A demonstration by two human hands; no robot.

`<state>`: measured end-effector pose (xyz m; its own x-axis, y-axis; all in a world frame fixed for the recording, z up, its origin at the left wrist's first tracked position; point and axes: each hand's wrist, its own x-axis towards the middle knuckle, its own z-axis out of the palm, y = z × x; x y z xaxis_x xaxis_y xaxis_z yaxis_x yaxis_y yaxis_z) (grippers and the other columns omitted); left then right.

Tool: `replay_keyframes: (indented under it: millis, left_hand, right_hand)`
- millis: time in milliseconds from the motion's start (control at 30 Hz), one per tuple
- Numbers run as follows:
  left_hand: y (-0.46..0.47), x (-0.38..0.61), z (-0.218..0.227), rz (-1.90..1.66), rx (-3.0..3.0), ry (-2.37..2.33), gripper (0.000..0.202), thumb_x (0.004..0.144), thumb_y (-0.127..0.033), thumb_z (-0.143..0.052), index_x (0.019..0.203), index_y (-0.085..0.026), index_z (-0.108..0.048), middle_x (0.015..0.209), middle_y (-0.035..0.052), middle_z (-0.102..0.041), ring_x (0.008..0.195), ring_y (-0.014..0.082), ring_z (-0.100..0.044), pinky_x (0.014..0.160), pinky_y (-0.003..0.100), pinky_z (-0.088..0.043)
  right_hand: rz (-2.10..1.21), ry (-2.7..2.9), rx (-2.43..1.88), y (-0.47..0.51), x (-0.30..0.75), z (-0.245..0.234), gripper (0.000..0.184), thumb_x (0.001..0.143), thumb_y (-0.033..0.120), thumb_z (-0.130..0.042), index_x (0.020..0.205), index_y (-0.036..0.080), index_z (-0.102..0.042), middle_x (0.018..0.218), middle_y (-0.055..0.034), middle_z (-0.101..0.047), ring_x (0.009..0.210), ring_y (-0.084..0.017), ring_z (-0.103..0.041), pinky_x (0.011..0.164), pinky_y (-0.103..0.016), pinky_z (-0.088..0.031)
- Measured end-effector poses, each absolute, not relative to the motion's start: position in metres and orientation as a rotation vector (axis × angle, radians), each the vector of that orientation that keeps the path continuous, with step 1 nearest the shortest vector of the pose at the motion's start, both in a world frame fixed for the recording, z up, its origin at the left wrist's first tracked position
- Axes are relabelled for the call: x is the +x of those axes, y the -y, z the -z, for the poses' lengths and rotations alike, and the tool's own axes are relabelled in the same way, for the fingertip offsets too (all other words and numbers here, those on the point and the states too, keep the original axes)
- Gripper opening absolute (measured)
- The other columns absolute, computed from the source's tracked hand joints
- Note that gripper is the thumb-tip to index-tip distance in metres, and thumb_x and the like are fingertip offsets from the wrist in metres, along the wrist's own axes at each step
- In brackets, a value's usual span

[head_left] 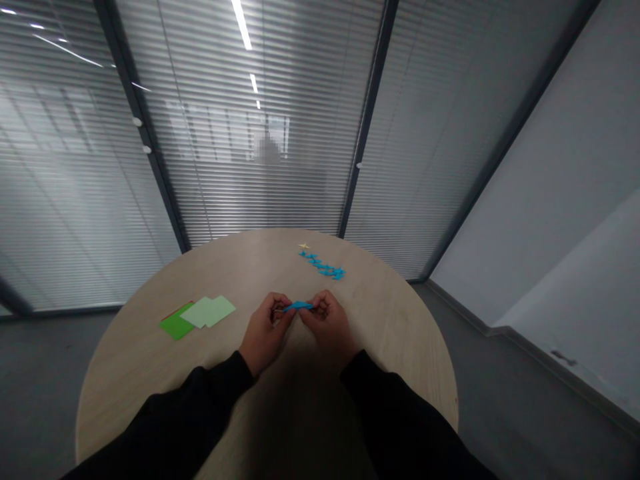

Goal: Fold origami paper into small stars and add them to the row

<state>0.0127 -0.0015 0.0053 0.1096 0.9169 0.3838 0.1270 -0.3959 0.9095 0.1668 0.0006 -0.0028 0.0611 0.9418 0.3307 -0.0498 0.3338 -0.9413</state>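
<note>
Between my two hands is a small piece of folded blue paper [299,305], held a little above the table. My left hand [267,328] pinches its left end between thumb and fingers. At the right end, my right hand [331,325] grips it the same way. Both thumbs meet near its lower edge, and the fingertips cover its ends. Beyond my hands lies a row of several small folded blue paper pieces [326,267], with one pale yellow folded piece [304,247] at the far end.
Everything rests on a round wooden table [400,327]. To the left, light green paper sheets [218,311] overlap a brighter green sheet [176,326]. Past the table's far edge stands a glass partition with blinds [260,200]; a white wall [560,200] rises on the right.
</note>
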Motion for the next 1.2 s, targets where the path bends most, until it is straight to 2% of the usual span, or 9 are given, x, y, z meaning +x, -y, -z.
replay_keyframes:
  millis: [100, 233, 300, 367, 533, 800, 1033, 1200]
  left_hand:
    - [-0.0015, 0.0139, -0.0012, -1.371, 1.696, -1.034, 0.019, 0.088, -0.034, -0.061, 0.084, -0.022, -0.047, 0.08, -0.0008, -0.059, 0.072, 0.015, -0.054, 0.068, 0.027, -0.042]
    - [-0.0037, 0.0147, 0.0029, -1.361, 1.769, -1.041, 0.022, 0.092, -0.032, -0.056, 0.081, -0.024, -0.039, 0.08, -0.0017, -0.055, 0.073, 0.0151, -0.051, 0.069, 0.028, -0.041]
    - [-0.0037, 0.0143, 0.0035, -1.36, 1.788, -1.06, 0.021, 0.092, -0.032, -0.056, 0.082, -0.023, -0.041, 0.08, -0.0015, -0.054, 0.074, 0.0155, -0.051, 0.069, 0.029, -0.041]
    - [-0.003, 0.0136, 0.0031, -1.35, 1.787, -1.071, 0.016, 0.092, -0.033, -0.057, 0.086, -0.022, -0.046, 0.082, -0.0002, -0.057, 0.076, 0.0163, -0.054, 0.071, 0.03, -0.043]
    - [-0.0002, 0.0122, 0.0017, -1.264, 1.678, -0.99, 0.027, 0.09, -0.037, -0.062, 0.109, -0.019, -0.057, 0.098, 0.0071, -0.069, 0.091, 0.0206, -0.066, 0.084, 0.036, -0.05]
    - [-0.0004, 0.0122, 0.0033, -1.293, 1.506, -0.974, 0.024, 0.085, -0.038, -0.068, 0.098, -0.018, -0.066, 0.092, 0.0061, -0.074, 0.086, 0.0203, -0.068, 0.08, 0.034, -0.052]
    - [0.001, 0.0129, 0.0015, -1.354, 1.449, -0.951, 0.023, 0.081, -0.037, -0.072, 0.094, -0.018, -0.07, 0.087, 0.0049, -0.074, 0.08, 0.0187, -0.068, 0.077, 0.032, -0.051]
    - [0.0004, 0.0142, 0.0025, -1.371, 1.442, -0.98, 0.022, 0.081, -0.039, -0.072, 0.089, -0.018, -0.069, 0.081, 0.0029, -0.072, 0.073, 0.0173, -0.065, 0.069, 0.029, -0.049]
  right_hand:
    - [-0.95, 1.27, -0.972, -0.0008, 0.1671, 0.0013, 0.033, 0.072, 0.03, -0.074, 0.075, 0.023, -0.041, 0.064, 0.0084, -0.048, 0.054, -0.009, -0.048, 0.052, -0.022, -0.039]
    - [-1.031, 1.27, -0.941, -0.0011, 0.1687, 0.0007, 0.031, 0.071, 0.032, -0.076, 0.086, 0.021, -0.051, 0.077, 0.0021, -0.062, 0.068, -0.014, -0.06, 0.064, -0.026, -0.048]
    - [-1.094, 1.247, -0.929, -0.0023, 0.1702, 0.0024, 0.034, 0.07, 0.033, -0.077, 0.094, 0.021, -0.056, 0.087, -0.0015, -0.066, 0.074, -0.016, -0.064, 0.069, -0.029, -0.051]
    - [-1.147, 1.236, -0.938, -0.0039, 0.1718, 0.0048, 0.037, 0.071, 0.036, -0.077, 0.1, 0.02, -0.061, 0.087, -0.0029, -0.068, 0.074, -0.016, -0.065, 0.07, -0.03, -0.052]
    - [-1.122, 1.281, -0.987, -0.0055, 0.1736, 0.0083, 0.026, 0.077, 0.038, -0.073, 0.091, 0.017, -0.067, 0.072, -0.0016, -0.067, 0.067, -0.016, -0.063, 0.067, -0.03, -0.051]
    - [-0.879, 1.452, -0.986, -0.0009, 0.171, 0.0075, 0.02, 0.083, 0.036, -0.069, 0.095, 0.019, -0.068, 0.088, -0.005, -0.072, 0.078, -0.019, -0.069, 0.072, -0.03, -0.055]
    - [-0.606, 1.559, -1.041, 0.003, 0.1707, 0.003, 0.015, 0.087, 0.032, -0.064, 0.091, 0.02, -0.071, 0.085, -0.0053, -0.072, 0.074, -0.018, -0.068, 0.067, -0.029, -0.055]
    - [-0.667, 1.528, -1.039, 0.003, 0.1685, 0.0035, 0.013, 0.084, 0.03, -0.064, 0.09, 0.02, -0.069, 0.084, -0.0041, -0.071, 0.069, -0.017, -0.066, 0.064, -0.028, -0.053]
